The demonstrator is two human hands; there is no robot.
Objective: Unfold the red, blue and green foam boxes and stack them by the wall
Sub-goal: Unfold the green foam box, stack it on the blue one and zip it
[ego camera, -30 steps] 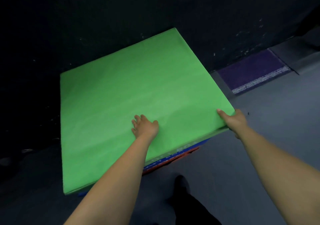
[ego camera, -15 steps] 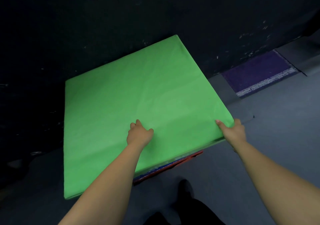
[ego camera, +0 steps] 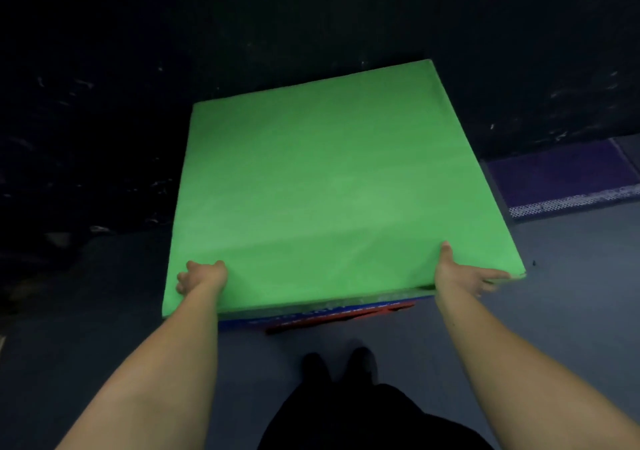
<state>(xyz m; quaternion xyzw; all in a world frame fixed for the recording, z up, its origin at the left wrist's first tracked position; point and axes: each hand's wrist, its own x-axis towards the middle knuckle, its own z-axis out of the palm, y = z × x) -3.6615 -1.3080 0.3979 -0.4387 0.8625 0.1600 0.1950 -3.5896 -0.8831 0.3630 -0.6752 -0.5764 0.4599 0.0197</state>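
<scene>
We have the green box (ego camera: 332, 186) atop the blue box (ego camera: 311, 317) and red box (ego camera: 346, 321), against the wall (ego camera: 311, 27). Left hand (ego camera: 201, 276) and right hand (ego camera: 464, 276) grip its near edge, fingers wrapped. Judged final step: squaring. Next: nudge flush.

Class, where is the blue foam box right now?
In the head view, only the blue foam box's front edge shows, sandwiched beneath the green foam box and above the red one, at centre.

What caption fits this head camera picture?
Both hands, left and right, grip the green foam box atop blue and red ones.
</scene>
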